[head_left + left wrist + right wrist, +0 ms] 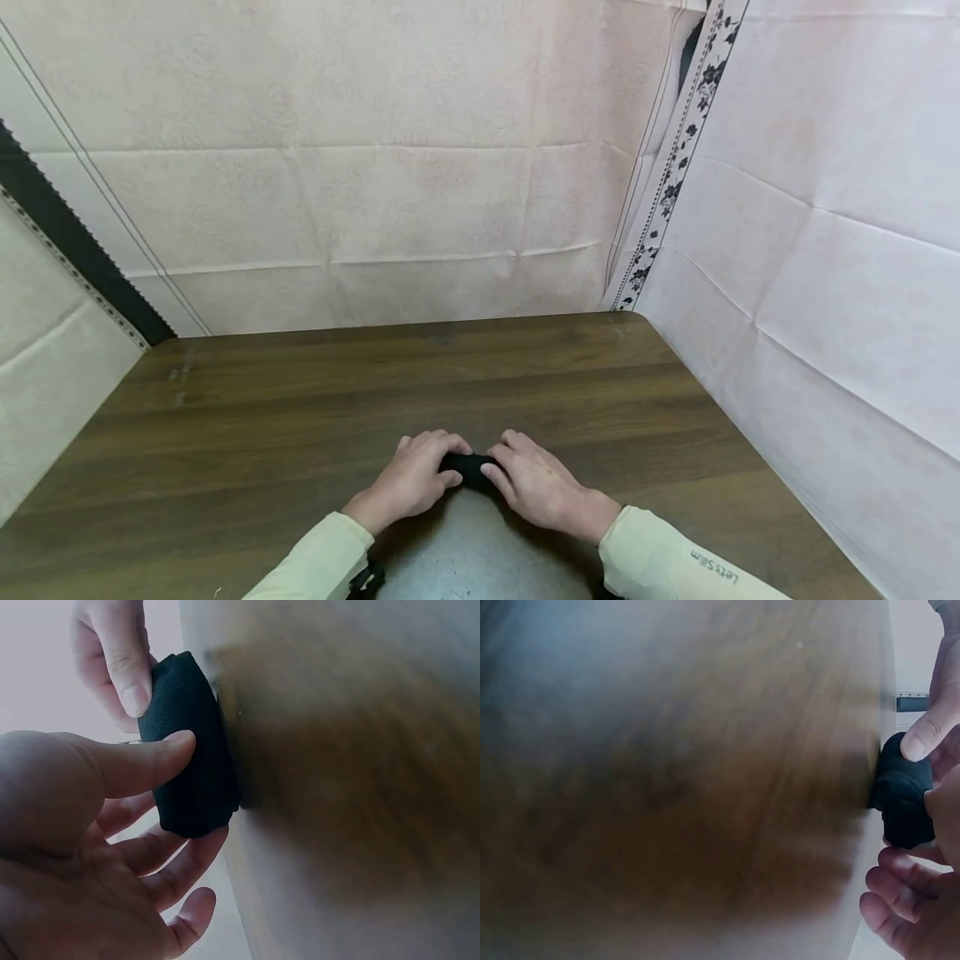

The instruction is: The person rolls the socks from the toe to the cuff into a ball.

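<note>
A small black roll of cloth point(474, 472) lies on the wooden tabletop near its front edge, between the two hands. My left hand point(416, 479) grips its left end; in the left wrist view the thumb presses across the dark fabric point(184, 705) and the fingers curl beneath. On the other end, my right hand point(538, 485) holds on with thumb and fingers. The right wrist view has the bundle point(906, 799) at its right edge, bulging and creased, with both hands on it. Parts of the roll are covered by fingers.
A brown wood-grain table point(360, 383) spreads ahead of the hands. Pale patterned cloth point(420, 200) hangs behind it, and more hangs at the left and right sides. A glossy light patch point(465, 550) lies between the forearms.
</note>
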A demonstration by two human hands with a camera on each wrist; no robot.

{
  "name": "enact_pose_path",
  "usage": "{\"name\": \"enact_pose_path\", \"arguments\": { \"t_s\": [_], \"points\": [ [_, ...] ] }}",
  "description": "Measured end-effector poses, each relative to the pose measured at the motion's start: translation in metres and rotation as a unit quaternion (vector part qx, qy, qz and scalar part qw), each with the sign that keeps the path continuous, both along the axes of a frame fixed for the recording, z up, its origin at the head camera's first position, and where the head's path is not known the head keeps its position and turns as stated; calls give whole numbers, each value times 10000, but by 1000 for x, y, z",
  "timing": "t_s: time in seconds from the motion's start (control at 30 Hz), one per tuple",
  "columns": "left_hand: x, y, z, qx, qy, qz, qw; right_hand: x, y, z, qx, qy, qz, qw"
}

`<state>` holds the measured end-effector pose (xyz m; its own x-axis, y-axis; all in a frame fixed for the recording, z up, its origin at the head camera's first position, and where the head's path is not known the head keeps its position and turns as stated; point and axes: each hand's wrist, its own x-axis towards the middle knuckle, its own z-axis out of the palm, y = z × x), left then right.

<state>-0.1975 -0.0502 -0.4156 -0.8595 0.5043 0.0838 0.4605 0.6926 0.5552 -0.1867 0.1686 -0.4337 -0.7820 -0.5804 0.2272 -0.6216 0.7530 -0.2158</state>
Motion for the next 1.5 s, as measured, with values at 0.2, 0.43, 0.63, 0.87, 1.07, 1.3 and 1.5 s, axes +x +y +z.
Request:
{"name": "enact_pose_path", "arguments": {
  "t_s": [0.2,0.43,0.63,0.87,1.07,1.3,1.5],
  "points": [
    [0,-1,2,-133,4,-57,9999,-1,1,1,-324,-202,-31,9993],
    [-3,-1,3,-228,-149,-171,9995,-1,2,1,-416,-261,34,9988],
    [-5,-3,3,-136,-571,-257,9979,-1,3,1,-373,-428,56,9984],
    [-5,-6,5,71,-825,-271,9962,-1,4,0,-460,-453,125,9978],
    [-4,-5,3,297,-697,-90,9971,-3,4,0,-550,-490,167,9971],
    [-2,-2,-1,483,-57,204,9986,-5,2,1,-637,-1071,4,9922],
    [0,2,-5,195,299,190,9992,-8,-1,2,-1057,-1491,-42,9831]
  ]
}}
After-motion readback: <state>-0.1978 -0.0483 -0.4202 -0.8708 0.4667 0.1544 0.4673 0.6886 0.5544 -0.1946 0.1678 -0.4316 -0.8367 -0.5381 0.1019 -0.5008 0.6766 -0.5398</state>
